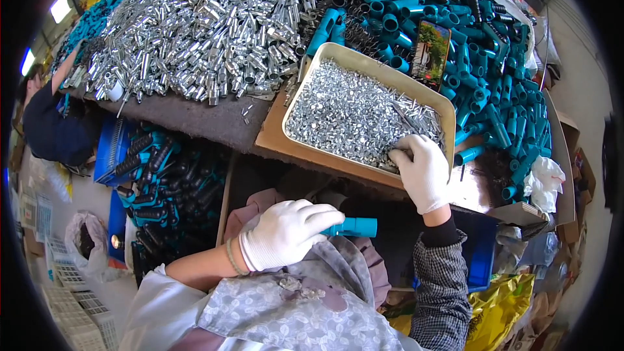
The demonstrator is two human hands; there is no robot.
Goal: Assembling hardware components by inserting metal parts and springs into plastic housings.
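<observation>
My left hand [286, 234], in a white knit glove, is closed around a teal cylindrical sleeve [359, 227] above my lap. The sleeve's wider end points right; my fingers cover its other end. In the cream tray [300, 135], a heap of small silvery metal pieces [351, 114] lies spread out, with thin pins toward the right side. My right hand [421, 172], also gloved, reaches over the tray's near right rim. Its thumb and fingertips are bent together at the small pieces; whatever is between them is too small to make out.
Behind the tray, shiny metal fittings [208, 32] form a large pile. Teal sleeves [500, 91] heap up at right, with a phone [430, 55] propped among them. Below left, a blue crate holds teal-and-black tool parts [172, 188]. Another person [58, 123] works at far left.
</observation>
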